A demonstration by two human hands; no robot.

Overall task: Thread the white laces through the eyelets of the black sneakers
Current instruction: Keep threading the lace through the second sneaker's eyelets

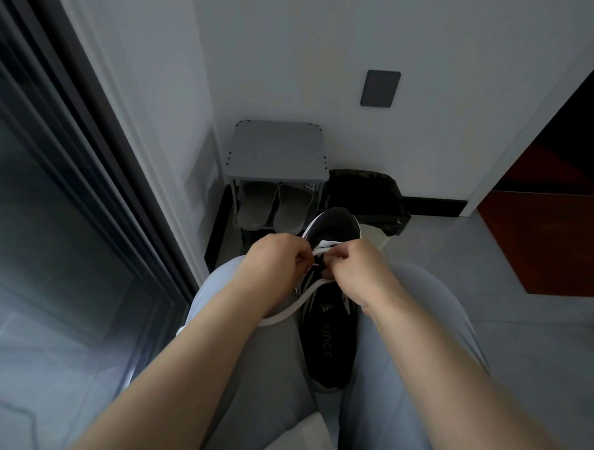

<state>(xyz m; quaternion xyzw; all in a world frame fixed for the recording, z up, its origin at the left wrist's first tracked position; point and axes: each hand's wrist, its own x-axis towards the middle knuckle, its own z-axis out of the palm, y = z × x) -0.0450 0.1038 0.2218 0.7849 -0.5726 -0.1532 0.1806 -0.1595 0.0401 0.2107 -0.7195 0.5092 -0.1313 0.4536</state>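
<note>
L hand (pixel 276 256) & R hand (pixel 358 268), fingers curled, both pinch the flat white lace (pixel 274 320) over the black mesh sneaker (pixel 332 352), which sits wedged btwn the knees, toe pointing away. Looks early: only the toe-end eyelets seem crossed. Next: feed a tip thru the next hole & even out the slack. Insole reads "UNCE" w/ a three-bar logo.

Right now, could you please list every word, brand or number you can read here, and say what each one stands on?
"UNCE": pale letters on the insole of the black sneaker; the letters before them are unreadable.
Three-bar logo above it: no readable word.
Small tag in the shoe rack: too small to read.
White lace: no print visible.
</note>
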